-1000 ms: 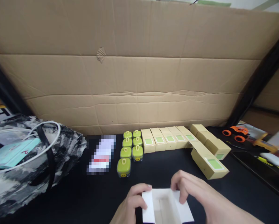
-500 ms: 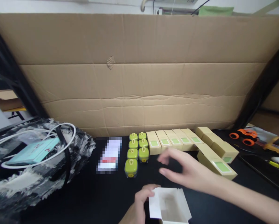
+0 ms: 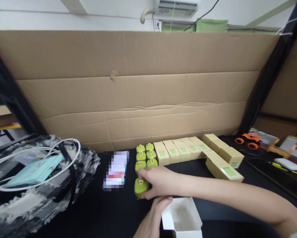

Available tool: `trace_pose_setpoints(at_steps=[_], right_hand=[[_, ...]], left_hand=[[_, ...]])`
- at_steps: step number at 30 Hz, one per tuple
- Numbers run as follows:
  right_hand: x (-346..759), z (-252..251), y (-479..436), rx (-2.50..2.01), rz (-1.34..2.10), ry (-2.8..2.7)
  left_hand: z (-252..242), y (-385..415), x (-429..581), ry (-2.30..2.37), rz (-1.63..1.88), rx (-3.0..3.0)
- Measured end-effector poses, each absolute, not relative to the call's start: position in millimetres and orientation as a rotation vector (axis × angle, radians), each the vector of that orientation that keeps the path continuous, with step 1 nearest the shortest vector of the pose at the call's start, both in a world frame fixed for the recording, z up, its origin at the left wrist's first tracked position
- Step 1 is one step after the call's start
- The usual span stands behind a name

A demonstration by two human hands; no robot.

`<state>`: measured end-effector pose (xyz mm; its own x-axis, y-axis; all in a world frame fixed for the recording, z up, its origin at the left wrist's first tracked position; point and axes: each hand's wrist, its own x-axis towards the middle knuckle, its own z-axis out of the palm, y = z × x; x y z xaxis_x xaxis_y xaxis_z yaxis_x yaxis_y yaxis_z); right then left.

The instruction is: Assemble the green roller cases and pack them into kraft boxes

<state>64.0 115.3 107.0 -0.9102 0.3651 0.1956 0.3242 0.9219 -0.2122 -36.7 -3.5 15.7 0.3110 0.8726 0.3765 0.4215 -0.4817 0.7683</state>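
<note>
My left hand (image 3: 155, 216) grips the left side of an open white-lined box (image 3: 185, 215) at the bottom centre; its flaps stand up and nothing shows inside. My right hand (image 3: 158, 181) reaches across above the box, thumb and fingers closed round the right side of the nearest green case (image 3: 140, 187). That case has a small loop on its lid. More green cases (image 3: 141, 156) stand behind it in two columns, and my right hand partly covers some of them.
Closed beige boxes (image 3: 173, 152) with green labels line up behind my right arm, and more (image 3: 222, 167) stand to the right. A phone (image 3: 116, 170) lies left of the cases. At far left are a fluffy bundle (image 3: 86, 175) and cables; an orange toy car (image 3: 249, 140) sits at right.
My right hand has moved left and closed on the nearest green case. My left hand still holds the open box. The view has tilted up slightly.
</note>
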Motion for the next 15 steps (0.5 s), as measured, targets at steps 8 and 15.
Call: trace_pose_setpoints(at_steps=[8,15], right_hand=[[116.2,129.7,102.9,-0.568,0.575,-2.54],[176.7,118.2,74.3,-0.466,0.851,-2.241]], left_hand=[[13.8,0.5,-35.3,1.153,1.045,2.043],[5.3,-0.2,-32.4,1.069,1.274,1.969]])
